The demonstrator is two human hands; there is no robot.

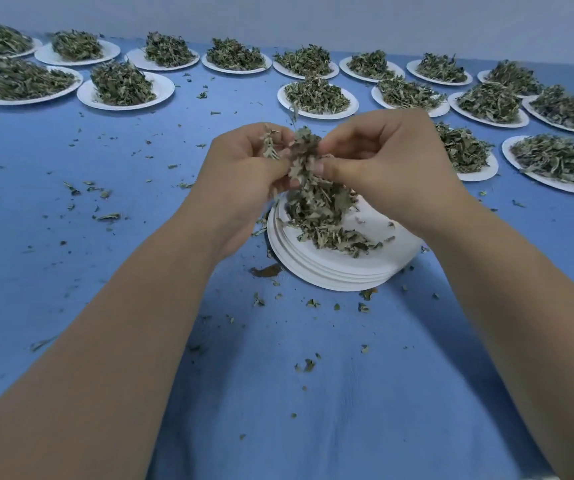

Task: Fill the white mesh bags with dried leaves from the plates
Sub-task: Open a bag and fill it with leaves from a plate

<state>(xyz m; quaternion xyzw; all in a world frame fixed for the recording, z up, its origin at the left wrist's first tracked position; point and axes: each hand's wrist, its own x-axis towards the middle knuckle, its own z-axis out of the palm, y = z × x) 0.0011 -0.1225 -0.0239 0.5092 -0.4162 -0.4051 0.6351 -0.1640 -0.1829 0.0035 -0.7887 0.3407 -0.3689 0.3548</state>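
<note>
Left hand and right hand are pressed close together, fingertips pinching one clump of dried leaves above the stack of white plates; more leaves trail down onto the top plate; no mesh bag discernible. Step appears to be gathering a handful; next move needs an opened bag beneath.
</note>
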